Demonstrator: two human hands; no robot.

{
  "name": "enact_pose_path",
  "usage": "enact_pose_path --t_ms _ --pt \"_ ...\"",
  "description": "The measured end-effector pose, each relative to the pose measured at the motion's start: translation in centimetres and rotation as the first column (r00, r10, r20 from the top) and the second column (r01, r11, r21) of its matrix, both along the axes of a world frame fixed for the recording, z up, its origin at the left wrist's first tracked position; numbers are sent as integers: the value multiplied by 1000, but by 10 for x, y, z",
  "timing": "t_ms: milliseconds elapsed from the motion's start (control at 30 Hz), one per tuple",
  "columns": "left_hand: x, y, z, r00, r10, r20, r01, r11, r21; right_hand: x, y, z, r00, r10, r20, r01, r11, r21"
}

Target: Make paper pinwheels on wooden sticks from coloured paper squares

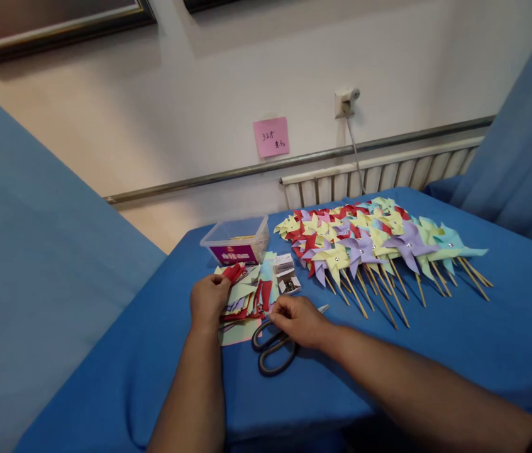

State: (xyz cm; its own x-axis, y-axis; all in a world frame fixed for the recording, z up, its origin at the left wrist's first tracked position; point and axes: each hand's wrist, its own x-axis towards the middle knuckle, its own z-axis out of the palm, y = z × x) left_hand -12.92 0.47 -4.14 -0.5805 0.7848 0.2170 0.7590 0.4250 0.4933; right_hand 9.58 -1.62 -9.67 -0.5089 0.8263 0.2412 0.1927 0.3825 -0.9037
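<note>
Left hand (208, 301) rests on a pile of cut coloured paper (243, 299), fingers curled over a red piece. Right hand (298, 319) lies loosely curled on the scissors (273, 349), just beside the pile. Clear tub (236, 240) behind carries a purple label, unreadable. Pink note (271, 136) on the wall, handwriting illegible. Blue-clothed table (459, 340); finished pinwheels (379, 242) in rows.
</note>
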Motion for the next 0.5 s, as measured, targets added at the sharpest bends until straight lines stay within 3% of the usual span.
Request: enact_pose_path --t_ms 133,233,300,333,400,500 --pt "-1 1 -1 998 6 -68 -10 999 -50 0 -1 -1 1000 8 -11 -9 1000 -13" --pt "-1 0 1 997 71 -40 -70 997 39 0 -2 1 1000 5 -29 -6 1000 -18" --pt "2 -3 5 994 106 7 -106 980 166 1 -2 3 999 -5 -53 4 1000 -29" --pt "6 -5 7 994 105 31 -109 961 253 1 -2 4 997 -13 -75 9 999 -44" --pt "17 -11 13 1000 0 5 -2 888 461 2 -1 8 990 -26 -142 11 994 -104" --pt "40 -19 19 980 -201 1 157 770 618 5 3 15 951 -36 -307 -51 961 -271"
